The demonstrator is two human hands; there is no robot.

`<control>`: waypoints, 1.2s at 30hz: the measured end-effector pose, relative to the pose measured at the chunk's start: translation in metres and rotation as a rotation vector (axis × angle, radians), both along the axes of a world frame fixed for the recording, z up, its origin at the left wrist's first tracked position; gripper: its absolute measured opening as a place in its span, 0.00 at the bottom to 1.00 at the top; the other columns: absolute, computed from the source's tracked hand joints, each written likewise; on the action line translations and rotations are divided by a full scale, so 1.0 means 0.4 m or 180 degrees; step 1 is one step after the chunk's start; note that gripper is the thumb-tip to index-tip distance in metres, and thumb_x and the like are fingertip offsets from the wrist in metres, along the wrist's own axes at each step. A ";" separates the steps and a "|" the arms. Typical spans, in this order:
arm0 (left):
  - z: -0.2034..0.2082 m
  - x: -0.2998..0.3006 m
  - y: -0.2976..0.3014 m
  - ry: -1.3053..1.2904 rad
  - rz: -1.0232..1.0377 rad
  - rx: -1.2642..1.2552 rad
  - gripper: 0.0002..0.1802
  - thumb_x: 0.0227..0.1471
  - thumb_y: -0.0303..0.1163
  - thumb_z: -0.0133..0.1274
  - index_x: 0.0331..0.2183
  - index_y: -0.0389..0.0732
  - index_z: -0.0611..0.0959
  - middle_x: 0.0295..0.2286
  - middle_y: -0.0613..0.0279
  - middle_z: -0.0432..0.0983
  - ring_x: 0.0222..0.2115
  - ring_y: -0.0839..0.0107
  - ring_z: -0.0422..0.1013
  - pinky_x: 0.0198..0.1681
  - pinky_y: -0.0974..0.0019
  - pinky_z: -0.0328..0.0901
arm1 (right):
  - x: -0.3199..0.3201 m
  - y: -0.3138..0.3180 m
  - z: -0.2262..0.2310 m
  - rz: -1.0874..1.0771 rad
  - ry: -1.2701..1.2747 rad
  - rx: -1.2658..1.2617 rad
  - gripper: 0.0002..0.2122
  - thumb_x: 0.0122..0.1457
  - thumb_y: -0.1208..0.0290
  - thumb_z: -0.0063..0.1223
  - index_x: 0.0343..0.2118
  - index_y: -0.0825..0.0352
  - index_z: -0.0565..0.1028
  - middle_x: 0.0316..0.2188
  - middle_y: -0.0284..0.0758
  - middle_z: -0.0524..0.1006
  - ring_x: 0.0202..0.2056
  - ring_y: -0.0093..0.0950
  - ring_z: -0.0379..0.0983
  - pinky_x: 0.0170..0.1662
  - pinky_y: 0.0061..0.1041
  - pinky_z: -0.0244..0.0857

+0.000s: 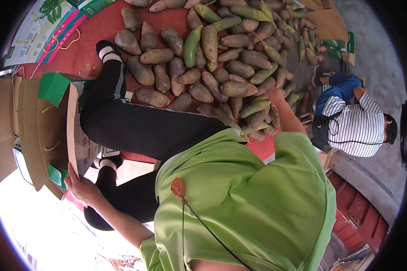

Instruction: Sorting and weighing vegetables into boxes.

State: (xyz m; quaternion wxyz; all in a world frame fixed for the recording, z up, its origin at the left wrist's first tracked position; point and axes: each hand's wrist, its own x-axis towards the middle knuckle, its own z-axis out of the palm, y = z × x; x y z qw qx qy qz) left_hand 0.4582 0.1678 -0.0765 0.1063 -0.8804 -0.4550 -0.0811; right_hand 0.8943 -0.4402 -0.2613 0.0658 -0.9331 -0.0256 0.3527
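My left hand point(82, 189) grips the near rim of a tall cardboard box point(72, 122) with green flaps, beside my knee. My right hand point(275, 95) reaches down into a big pile of long, thick vegetables, some brown and rough-skinned, others green. It is nearest to a brown vegetable point(239, 89) and a yellow-green vegetable point(255, 108) at the pile's near right side. Its fingers are small and partly hidden, so whether it holds one does not show. Inside the box, the contents are mostly out of sight.
The pile lies on a red floor covering point(95, 27). At upper left lies a printed carton point(45, 31) with yellow cord handles. Another person in a striped shirt point(355, 126) crouches at the right. An opened brown carton point(330, 22) stands at the far right.
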 end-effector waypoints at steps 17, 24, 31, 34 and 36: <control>0.014 -0.002 -0.019 0.0083 0.0171 -0.0046 0.27 0.41 0.17 0.49 0.46 0.49 0.77 0.31 0.62 0.71 0.35 0.61 0.70 0.36 0.58 0.66 | -0.073 -0.090 -0.148 -0.4048 -0.0155 0.1039 0.20 0.56 0.61 0.51 0.51 0.59 0.67 0.49 0.31 0.66 0.47 0.30 0.63 0.42 0.42 0.60; -0.002 -0.003 -0.010 0.0080 0.0210 -0.0058 0.26 0.42 0.18 0.49 0.46 0.48 0.78 0.31 0.61 0.71 0.35 0.61 0.70 0.36 0.59 0.66 | -0.024 -0.109 -0.234 -0.2159 -0.0472 0.0571 0.20 0.59 0.55 0.44 0.50 0.62 0.69 0.44 0.33 0.71 0.43 0.31 0.68 0.37 0.35 0.64; 0.002 0.000 -0.014 -0.0113 0.0049 -0.0067 0.24 0.42 0.19 0.50 0.45 0.47 0.78 0.31 0.60 0.71 0.33 0.59 0.70 0.35 0.58 0.65 | -0.096 -0.036 -0.176 -0.1743 -0.0405 0.0872 0.20 0.59 0.53 0.41 0.44 0.64 0.71 0.40 0.37 0.73 0.39 0.33 0.69 0.32 0.34 0.66; 0.012 -0.007 -0.012 0.0035 0.0188 -0.0116 0.24 0.42 0.19 0.50 0.45 0.47 0.78 0.31 0.60 0.71 0.34 0.59 0.70 0.36 0.58 0.65 | -0.116 -0.003 -0.125 -0.1787 -0.0176 0.0640 0.18 0.60 0.54 0.40 0.41 0.65 0.72 0.38 0.36 0.74 0.37 0.33 0.70 0.31 0.35 0.66; 0.021 0.003 -0.015 -0.0038 0.0117 -0.0138 0.26 0.40 0.20 0.51 0.45 0.48 0.78 0.30 0.59 0.71 0.34 0.58 0.69 0.36 0.58 0.65 | -0.122 0.018 -0.093 -0.1669 -0.0622 0.0916 0.17 0.60 0.56 0.40 0.35 0.67 0.73 0.32 0.40 0.74 0.36 0.38 0.70 0.34 0.37 0.64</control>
